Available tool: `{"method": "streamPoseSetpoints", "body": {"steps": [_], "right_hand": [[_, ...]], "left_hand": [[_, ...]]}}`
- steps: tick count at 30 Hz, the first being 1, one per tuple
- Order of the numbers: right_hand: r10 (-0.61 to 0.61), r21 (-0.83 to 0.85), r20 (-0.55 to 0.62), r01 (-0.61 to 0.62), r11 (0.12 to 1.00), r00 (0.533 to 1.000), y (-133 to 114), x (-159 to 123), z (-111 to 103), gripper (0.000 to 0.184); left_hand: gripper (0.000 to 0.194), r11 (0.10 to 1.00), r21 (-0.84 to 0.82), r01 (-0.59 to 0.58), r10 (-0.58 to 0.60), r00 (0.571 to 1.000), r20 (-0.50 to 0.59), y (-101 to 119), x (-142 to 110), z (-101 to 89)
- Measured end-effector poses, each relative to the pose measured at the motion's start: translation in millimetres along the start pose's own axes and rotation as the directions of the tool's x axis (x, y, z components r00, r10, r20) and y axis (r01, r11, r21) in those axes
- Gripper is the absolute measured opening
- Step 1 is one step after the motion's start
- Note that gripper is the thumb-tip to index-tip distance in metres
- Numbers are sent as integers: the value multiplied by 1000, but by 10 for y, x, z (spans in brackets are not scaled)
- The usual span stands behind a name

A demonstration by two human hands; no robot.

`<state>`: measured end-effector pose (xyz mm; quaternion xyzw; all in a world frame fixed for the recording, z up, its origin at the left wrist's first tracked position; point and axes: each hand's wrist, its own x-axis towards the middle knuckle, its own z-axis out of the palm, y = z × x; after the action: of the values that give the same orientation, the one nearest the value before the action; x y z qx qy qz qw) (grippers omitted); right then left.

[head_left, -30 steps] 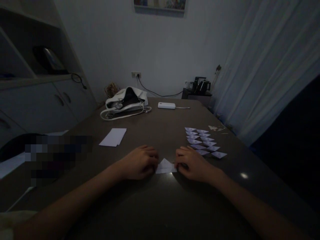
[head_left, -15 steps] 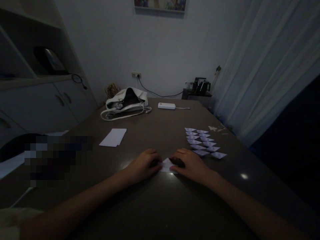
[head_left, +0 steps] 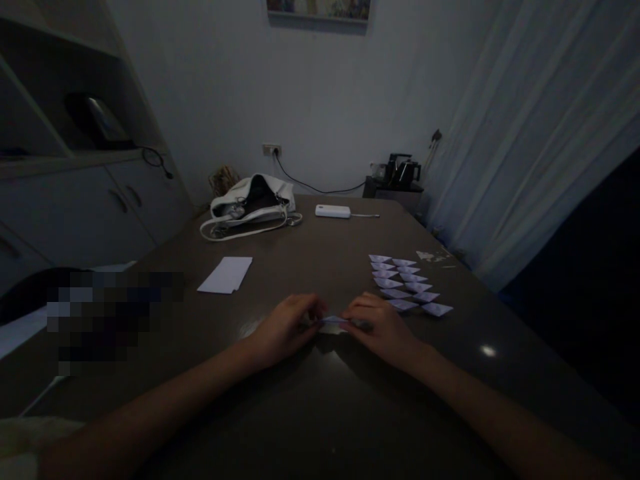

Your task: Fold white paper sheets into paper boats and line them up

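Between my hands is a small folded piece of white paper [head_left: 333,327], tilted so that its lower edge faces me. My left hand [head_left: 289,330] pinches its left end, thumb below and fingers above. At the right end my right hand [head_left: 379,328] grips it the same way. Several folded paper boats [head_left: 404,287] stand in two rows to the right of my right hand. A stack of white paper sheets [head_left: 226,275] lies beyond my left hand.
On the dark table [head_left: 310,257], a white handbag [head_left: 253,203] lies at the far left, and a white power bank [head_left: 333,211] with a short cable at the back. Paper scraps [head_left: 431,257] lie near the right edge. A black kettle [head_left: 407,173] stands behind the table.
The folded paper has been lifted and tipped, so its pointed top now looks flatter. Both hands have stayed at its ends, their fingers turned slightly upward.
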<state>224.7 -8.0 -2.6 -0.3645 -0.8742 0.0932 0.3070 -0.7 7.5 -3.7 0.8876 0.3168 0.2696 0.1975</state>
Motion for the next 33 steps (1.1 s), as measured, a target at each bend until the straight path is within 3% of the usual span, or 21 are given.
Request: {"method": "streamPoseSetpoints", "body": {"steps": [6,12,15,18,21,24,33], "right_hand": [[-75,-81,164,89,993,984,20,-21,-5,4],[-93,-9,340,102,995,936,4,-10,-60,11],[-59,25,374,53,998,926,9,-4,-52,9],[41,32,336,-55,998,941,13,3,-19,7],[191,107,296,-231,967,936,5,14,5,16],[269,124,288,-314,941,919,0,26,14,7],[300,47,226,-318,947,927,2,32,31,6]], "left_hand": [[9,969,182,-166,132,974,183,19,11,7],[8,980,93,-177,142,943,301,71,0,-33],[12,994,47,-102,85,955,284,57,0,-16],[14,999,12,36,-38,966,255,37,16,26],[10,984,-46,172,-155,957,246,37,29,45],[12,958,-109,265,-234,943,237,53,27,35],[14,960,-48,277,-260,940,222,46,33,54]]}}
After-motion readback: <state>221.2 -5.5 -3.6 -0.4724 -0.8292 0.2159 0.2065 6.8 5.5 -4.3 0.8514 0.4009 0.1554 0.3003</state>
